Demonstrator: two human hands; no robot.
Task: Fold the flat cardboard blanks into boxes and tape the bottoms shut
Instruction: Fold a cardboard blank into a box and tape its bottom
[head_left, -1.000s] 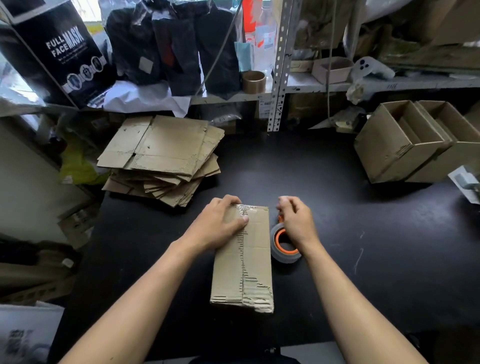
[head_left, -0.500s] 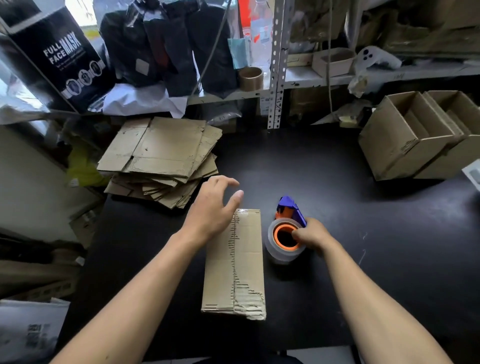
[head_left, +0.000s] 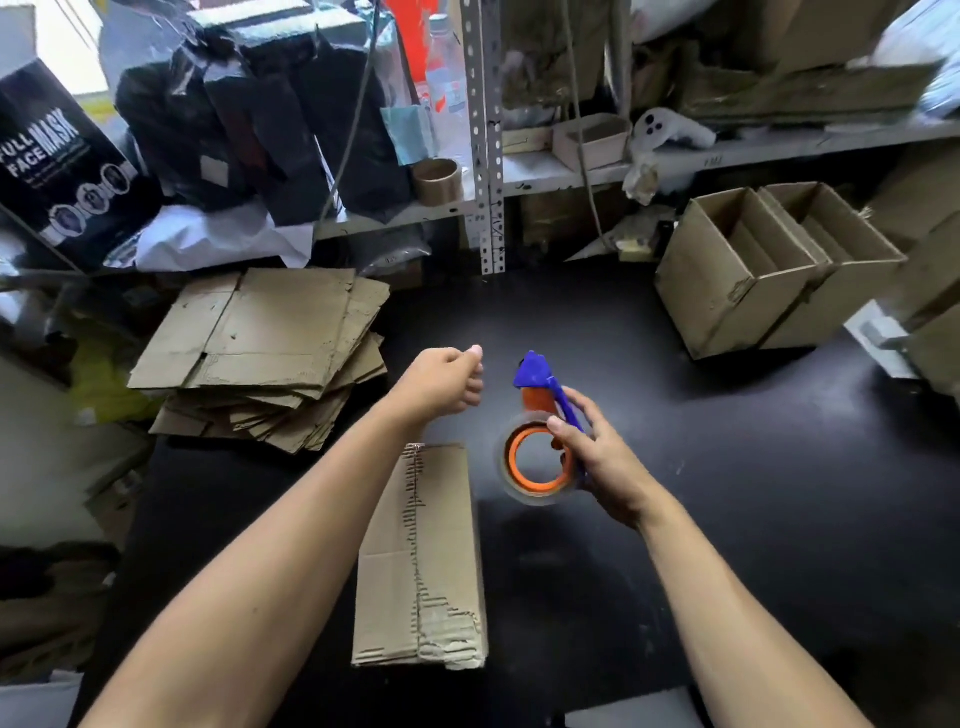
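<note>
A folded cardboard box (head_left: 421, 561) lies bottom up on the black table (head_left: 753, 519), with its ragged centre seam running away from me. My right hand (head_left: 602, 462) grips a tape dispenser (head_left: 537, 457) with an orange core, a clear roll and a blue cutter head, lifted just right of the box's far end. My left hand (head_left: 441, 384) hovers beyond that far end, fingers curled and thumb against the forefinger, just left of the blue cutter. No tape strand shows between them. A stack of flat cardboard blanks (head_left: 260, 358) lies at the back left.
Two open finished boxes (head_left: 769, 265) stand at the back right. Metal shelving (head_left: 483, 156) behind the table holds black bags, a brown tape roll (head_left: 439, 182) and a small carton. A black box marked FULL FACE MASK (head_left: 57, 156) leans at far left.
My left hand came off the box, moved away from me and curled its fingers. My right hand took hold of the tape dispenser and raised it off the table.
</note>
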